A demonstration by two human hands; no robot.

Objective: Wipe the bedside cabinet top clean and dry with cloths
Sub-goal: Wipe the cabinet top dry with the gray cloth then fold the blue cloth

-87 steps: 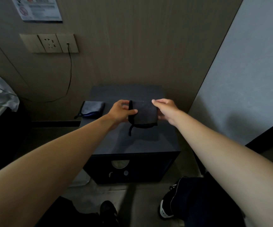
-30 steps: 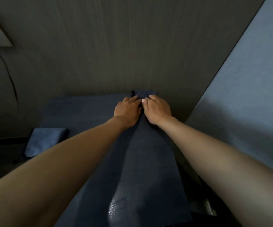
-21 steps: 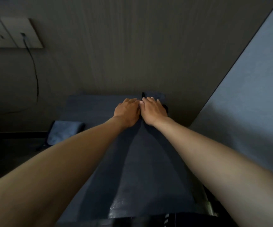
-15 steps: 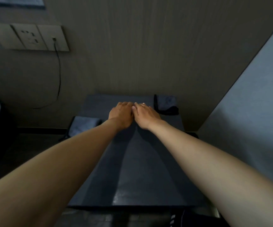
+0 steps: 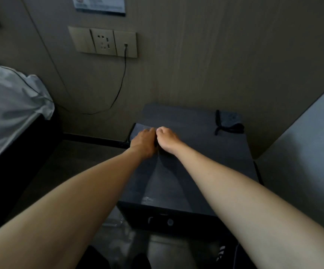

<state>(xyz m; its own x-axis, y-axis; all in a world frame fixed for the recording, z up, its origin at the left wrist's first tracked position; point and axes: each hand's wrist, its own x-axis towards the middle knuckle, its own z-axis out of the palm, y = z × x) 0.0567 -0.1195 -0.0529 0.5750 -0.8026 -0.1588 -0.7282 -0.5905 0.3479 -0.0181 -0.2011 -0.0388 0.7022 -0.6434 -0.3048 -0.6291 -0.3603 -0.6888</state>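
Both hands shifted from right-corner folded cloth to left-edge cloth, left hand, right hand, grip unclear

Wall: wood-grain panelling, dim light, fills upper frame.
Socket plate: upper left-centre, black cable hanging from it.
Notice: top edge, text unreadable.
Bed: left edge, white sheet.
Floor: dark, lower left.
Pale panel: right side.

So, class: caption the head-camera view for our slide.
Both hands meet on the blue cloth at the cabinet top's left edge.
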